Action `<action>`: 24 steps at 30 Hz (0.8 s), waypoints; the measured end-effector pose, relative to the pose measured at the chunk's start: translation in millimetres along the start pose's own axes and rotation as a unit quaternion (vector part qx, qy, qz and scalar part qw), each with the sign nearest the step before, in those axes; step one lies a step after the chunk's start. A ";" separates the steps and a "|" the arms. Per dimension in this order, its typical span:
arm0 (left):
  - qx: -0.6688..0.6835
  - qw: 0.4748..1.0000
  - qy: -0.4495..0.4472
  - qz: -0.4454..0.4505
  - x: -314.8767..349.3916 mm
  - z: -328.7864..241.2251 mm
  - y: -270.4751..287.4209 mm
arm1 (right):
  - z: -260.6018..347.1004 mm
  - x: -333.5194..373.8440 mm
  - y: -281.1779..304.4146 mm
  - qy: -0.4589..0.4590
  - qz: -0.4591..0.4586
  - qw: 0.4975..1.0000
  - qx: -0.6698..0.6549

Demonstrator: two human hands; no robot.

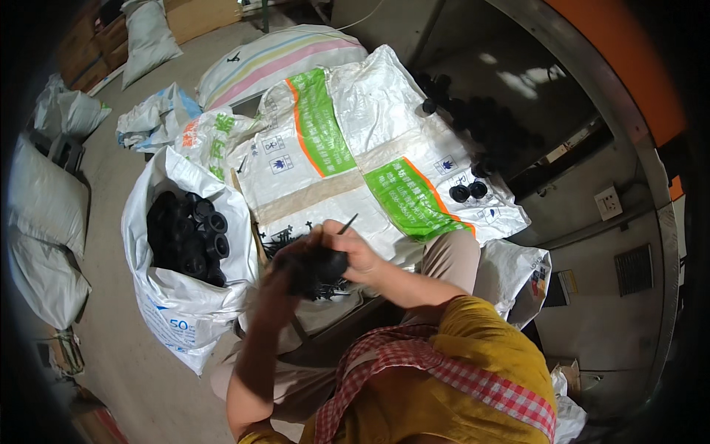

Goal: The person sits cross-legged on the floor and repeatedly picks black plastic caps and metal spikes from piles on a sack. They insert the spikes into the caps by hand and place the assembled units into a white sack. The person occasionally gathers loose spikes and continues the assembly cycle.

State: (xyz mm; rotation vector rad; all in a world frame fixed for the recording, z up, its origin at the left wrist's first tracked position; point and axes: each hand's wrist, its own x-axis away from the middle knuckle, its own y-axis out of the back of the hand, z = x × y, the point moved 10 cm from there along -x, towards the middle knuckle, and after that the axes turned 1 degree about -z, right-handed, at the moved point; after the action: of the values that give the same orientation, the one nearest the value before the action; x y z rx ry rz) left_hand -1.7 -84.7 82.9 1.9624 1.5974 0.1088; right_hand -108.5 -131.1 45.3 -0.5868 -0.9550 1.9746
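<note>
Both hands meet over my lap, at the near edge of the sack-covered surface. My right hand (355, 255) is closed around a dark, rounded black plastic part (319, 271). A thin dark stick-like piece (347, 223) juts up from its fingers; I cannot tell whether it is a tool or belongs to the part. My left hand (282, 275), shaded and blurred, grips the same part from the other side. Small black branched plastic pieces (279, 238) lie behind and below the hands. To the left, an open white sack (235, 285) holds several black ring-ended plastic parts (214, 223).
White woven sacking with green panels (399, 196) covers the surface ahead. Two black round parts (469, 192) rest on its right side, near a heap of black parts (488, 122). A full striped sack (274, 63) stands behind; more white sacks (44, 192) line the left.
</note>
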 end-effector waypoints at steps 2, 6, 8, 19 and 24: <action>0.206 0.971 0.084 -0.082 3.9 6.5 -10.8 | -10.4 -10.4 19.2 0.067 -0.070 0.995 0.023; 0.304 0.916 0.244 -0.090 9.9 59.2 -17.3 | 11.3 -21.7 6.8 0.232 -0.115 0.844 0.471; -0.059 0.985 0.110 -0.120 -1.0 27.0 3.0 | -5.3 -32.7 32.9 0.161 -0.135 0.781 0.589; -0.494 0.842 0.097 -0.193 -24.9 32.2 95.3 | -4.8 -3.5 233.2 -0.285 0.044 0.523 0.802; -0.223 0.967 -0.014 0.121 21.9 54.2 -128.1 | 169.4 -21.4 283.5 -0.126 -0.110 0.389 0.906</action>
State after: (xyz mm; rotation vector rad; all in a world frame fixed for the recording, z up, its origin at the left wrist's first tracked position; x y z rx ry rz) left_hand -83.6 -73.6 -31.1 1.7778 1.1805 0.4919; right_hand -352.1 -317.6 -78.8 1.0864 1.2218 1.5965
